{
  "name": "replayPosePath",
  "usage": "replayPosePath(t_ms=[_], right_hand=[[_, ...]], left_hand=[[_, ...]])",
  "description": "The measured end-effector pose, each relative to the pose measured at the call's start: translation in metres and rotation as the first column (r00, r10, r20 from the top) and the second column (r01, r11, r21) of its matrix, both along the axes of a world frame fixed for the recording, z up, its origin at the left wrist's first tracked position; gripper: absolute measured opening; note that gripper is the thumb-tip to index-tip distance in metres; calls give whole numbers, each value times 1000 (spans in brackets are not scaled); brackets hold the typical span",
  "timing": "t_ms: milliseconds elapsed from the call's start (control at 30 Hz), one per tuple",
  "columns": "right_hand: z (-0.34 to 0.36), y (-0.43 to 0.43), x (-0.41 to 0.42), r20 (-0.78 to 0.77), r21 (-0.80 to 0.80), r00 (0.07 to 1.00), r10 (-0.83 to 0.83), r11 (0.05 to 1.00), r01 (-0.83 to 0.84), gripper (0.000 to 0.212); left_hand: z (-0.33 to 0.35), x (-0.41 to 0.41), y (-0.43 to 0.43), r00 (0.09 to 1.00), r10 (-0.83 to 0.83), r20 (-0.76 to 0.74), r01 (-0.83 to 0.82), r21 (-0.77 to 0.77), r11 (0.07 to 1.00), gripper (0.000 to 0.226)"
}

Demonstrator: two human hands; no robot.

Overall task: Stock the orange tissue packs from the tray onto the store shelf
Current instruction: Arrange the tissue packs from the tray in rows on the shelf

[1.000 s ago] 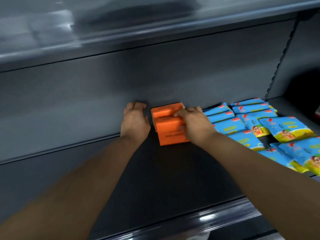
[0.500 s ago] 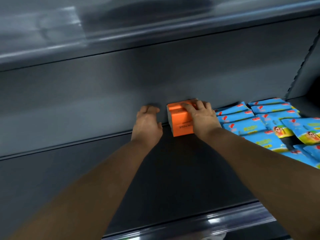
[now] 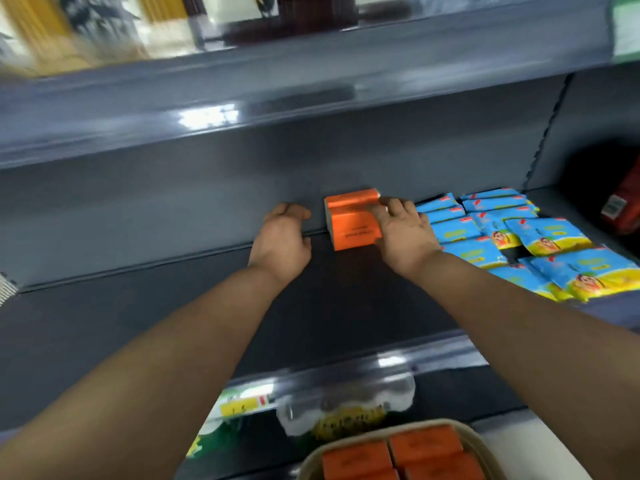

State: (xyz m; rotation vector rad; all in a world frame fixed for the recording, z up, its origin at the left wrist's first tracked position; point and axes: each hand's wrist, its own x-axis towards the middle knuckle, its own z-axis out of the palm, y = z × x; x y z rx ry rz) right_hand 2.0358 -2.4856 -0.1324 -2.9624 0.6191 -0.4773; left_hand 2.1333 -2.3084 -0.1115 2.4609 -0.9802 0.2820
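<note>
The orange tissue pack [image 3: 351, 221], pushed deeper than before, is being settled at the back edge of the shelf [image 3: 173, 323] under the spread fingers of the right hand [image 3: 405, 233]; the left hand [image 3: 280, 240] is being held loosely curled, empty.

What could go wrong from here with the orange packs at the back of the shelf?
The orange packs have nothing bracing their left side, and the left hand is apart from them. They might tip or slide when the right hand resting on them lifts off. That hand also sits close beside the blue packs, so drawing it back could drag or disorder them.
</note>
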Motion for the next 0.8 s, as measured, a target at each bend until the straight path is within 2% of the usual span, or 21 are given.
replayPosePath(t_ms=[200,300,400,500,567,700,800], right_hand=[[-20,50,-108,23,55,987,162,985,-163,50],[-51,75,-168,4,69,968,249,966,-249,42],[-87,96,-226,-112,99,955,276,959,-266,45],[-120,110,-275,-324,157,905,274,960,-234,50],[-141,116,-301,-424,204,873,240,965,-167,53],[-176,127,-333,-571,273,790,223,959,-74,78],[-188,133,-343,-614,386,760,213,921,54,88]], left_hand=[[-15,-86,35,998,-45,-36,46,34,998,48],[-42,-137,56,993,-88,-83,89,1,996,49],[-84,-189,78,973,-112,-200,124,47,991,45],[-128,-233,94,939,-101,-328,155,140,978,45],[-151,-254,100,931,-87,-355,169,208,963,46],[-171,-278,106,942,-23,-336,135,314,940,47],[-176,-282,107,956,-7,-294,98,297,950,44]])
